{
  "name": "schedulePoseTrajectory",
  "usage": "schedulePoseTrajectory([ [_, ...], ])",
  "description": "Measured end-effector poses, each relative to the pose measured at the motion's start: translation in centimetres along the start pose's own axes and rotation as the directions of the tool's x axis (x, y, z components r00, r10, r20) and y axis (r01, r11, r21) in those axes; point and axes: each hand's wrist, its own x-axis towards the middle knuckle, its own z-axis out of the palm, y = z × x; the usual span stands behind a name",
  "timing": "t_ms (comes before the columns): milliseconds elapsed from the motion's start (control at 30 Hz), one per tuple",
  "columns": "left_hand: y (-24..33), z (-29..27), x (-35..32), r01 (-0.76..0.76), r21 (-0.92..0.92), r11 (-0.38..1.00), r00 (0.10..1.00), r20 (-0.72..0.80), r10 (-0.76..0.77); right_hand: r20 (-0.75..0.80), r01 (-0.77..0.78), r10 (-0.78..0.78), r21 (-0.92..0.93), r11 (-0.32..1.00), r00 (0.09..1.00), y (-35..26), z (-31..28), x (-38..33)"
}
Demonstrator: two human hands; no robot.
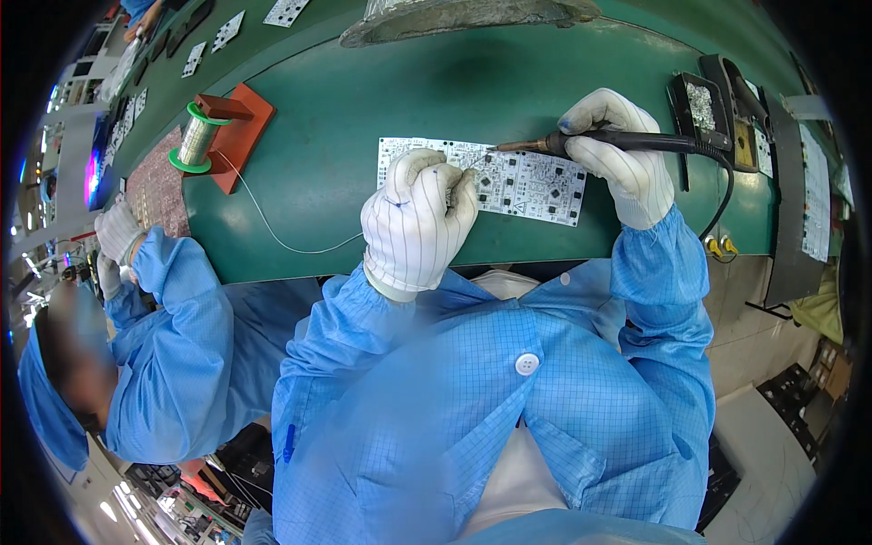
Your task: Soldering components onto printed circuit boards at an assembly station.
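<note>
A white circuit board (536, 191) with several dark chips lies flat on the green bench mat. My right hand (622, 159), in a white striped glove, grips a soldering iron (627, 141) whose tip points left over the board's upper part. Over the left end of the board, my left hand (418, 218), gloved the same way, is closed in a pinch on thin solder wire (291, 247). The wire trails left from that hand to a spool (195, 139) on a red-brown stand (247, 136). My left fingers hide part of the board.
At the right stand a soldering-iron holder (738, 91) and a black tray (699, 104) of silvery material. The iron's cable (727, 195) loops off the bench's right side. A grey hood edge (468, 23) overhangs the far side. A co-worker in blue (177, 345) works at the left.
</note>
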Motion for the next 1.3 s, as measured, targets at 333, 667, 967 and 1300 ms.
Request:
schedulePoseTrajectory([
  [333, -0.4, 0.1, 0.4, 0.04, -0.037, 0.999, 0.999, 0.024, -0.039, 0.017, -0.021, 0.021, 0.055, 0.998, 1.0, 0.2, -0.2, 0.3],
  [667, -3.4, -1.2, 7.2, -0.025, -0.076, 0.997, 0.84, 0.539, 0.062, -0.043, -0.048, 0.051, 0.071, 0.996, 0.998, -0.8, -1.0, -0.7],
  [967, -5.0, 1.4, 10.7, 0.097, -0.322, 0.942, 0.426, 0.869, 0.253, 0.001, 0.037, -0.037, 0.141, 0.989, 0.999, -0.9, -0.9, -1.0],
  [1300, -5.1, 1.8, 11.2, 0.229, -0.402, 0.887, 0.211, 0.91, 0.358, 0.01, 0.106, -0.109, 0.159, 0.982, 0.994, -0.6, -0.6, -1.2],
])
